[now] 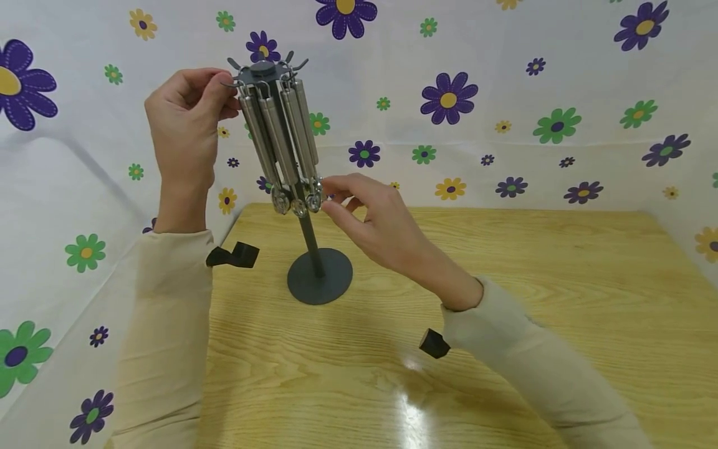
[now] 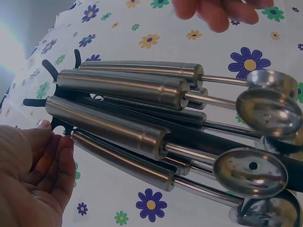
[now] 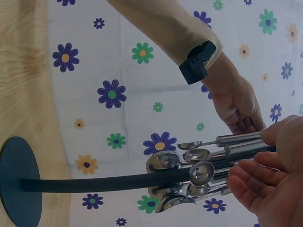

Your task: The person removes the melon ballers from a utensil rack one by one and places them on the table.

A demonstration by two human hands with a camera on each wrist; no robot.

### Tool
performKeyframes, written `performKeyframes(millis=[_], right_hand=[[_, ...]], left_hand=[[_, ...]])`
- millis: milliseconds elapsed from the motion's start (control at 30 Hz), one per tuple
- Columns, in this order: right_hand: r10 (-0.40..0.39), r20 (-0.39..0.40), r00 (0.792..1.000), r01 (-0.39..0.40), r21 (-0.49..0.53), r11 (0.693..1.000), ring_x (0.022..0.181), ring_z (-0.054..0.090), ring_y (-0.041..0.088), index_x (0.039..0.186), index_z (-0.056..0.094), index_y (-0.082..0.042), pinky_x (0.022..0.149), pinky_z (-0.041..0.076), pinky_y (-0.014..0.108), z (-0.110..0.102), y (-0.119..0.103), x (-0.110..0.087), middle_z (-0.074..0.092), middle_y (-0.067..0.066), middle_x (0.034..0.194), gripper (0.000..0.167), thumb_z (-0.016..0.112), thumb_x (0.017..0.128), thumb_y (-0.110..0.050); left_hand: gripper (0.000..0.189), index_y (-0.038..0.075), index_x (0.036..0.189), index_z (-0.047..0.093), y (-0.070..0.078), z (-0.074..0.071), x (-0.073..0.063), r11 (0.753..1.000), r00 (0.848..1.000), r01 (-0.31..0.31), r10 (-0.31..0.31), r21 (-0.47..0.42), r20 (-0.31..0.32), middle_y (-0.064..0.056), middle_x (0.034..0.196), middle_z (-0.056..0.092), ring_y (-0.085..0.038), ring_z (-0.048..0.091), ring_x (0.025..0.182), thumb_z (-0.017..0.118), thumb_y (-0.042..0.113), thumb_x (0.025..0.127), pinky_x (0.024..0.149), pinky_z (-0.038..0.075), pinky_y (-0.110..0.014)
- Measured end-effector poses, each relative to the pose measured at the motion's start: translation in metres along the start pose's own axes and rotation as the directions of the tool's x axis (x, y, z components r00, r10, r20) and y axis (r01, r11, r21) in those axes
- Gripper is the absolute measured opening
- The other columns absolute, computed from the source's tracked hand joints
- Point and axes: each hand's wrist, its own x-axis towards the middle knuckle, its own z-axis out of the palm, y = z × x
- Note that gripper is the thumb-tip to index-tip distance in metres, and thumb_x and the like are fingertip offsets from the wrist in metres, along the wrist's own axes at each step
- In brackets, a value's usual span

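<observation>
A dark grey stand (image 1: 315,280) with a round base rises from the table, its hooked top hung with several metal spoons (image 1: 280,140). They have thick cylindrical handles and small bowls (image 2: 251,172) pointing down. My left hand (image 1: 187,118) is at the top, thumb and fingertips pinching a dark hook (image 1: 229,84) on its left side. Beside the bowls on the right is my right hand (image 1: 376,218), thumb and forefinger apart near the outermost one. In the left wrist view, the right fingertips (image 2: 218,14) show a gap from the handles.
The wooden table (image 1: 505,280) stretches out to the right of the stand. Behind and to the left hangs a white cloth (image 1: 533,87) printed with flowers. Black mounts (image 1: 434,344) stick out from both sleeves.
</observation>
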Motion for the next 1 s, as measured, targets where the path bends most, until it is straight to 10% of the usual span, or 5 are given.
performKeyframes(millis=[1000], right_hand=[[0.063,-0.113,0.992,-0.050,0.110,0.993,0.099,0.069,0.019,0.128,0.065,0.009,0.089,0.055,0.026,0.014,-0.019,0.023,0.072,0.017,0.116,0.029,0.064,0.101,-0.003]], left_hand=[[0.003,0.002,0.091,0.080,0.017,0.020,-0.023,0.989,0.995,-0.091,0.095,0.117,-0.025,-0.009,0.084,0.073,-0.018,0.069,0.070,0.078,0.000,0.090,0.072,0.057,-0.019]])
